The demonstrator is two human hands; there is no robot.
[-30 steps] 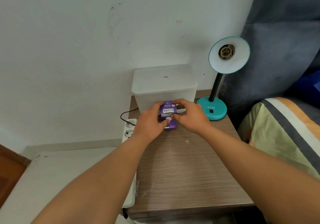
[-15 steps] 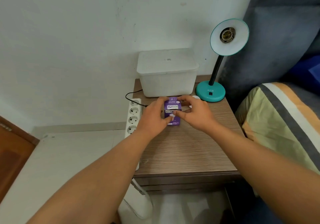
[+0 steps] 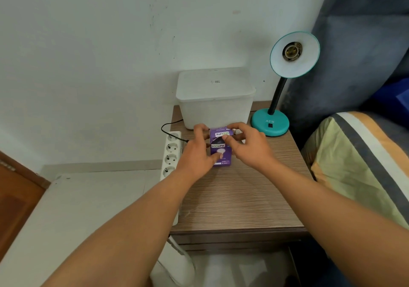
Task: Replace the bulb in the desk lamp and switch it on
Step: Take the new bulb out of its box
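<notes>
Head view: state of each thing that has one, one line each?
Desk lamp: socket empty, unlit.
Purple bulb box: top flap open, held over the table.
Left hand: gripping the box's left side.
Right hand: fingers at the box's top flap.
White lidded bin: lid on.
Power strip: visible sockets empty.

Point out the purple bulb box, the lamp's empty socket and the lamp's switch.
purple bulb box point(image 3: 221, 153), head view, front face.
lamp's empty socket point(image 3: 292, 51), head view, socket opening.
lamp's switch point(image 3: 269, 125), head view, black button on base.
</notes>
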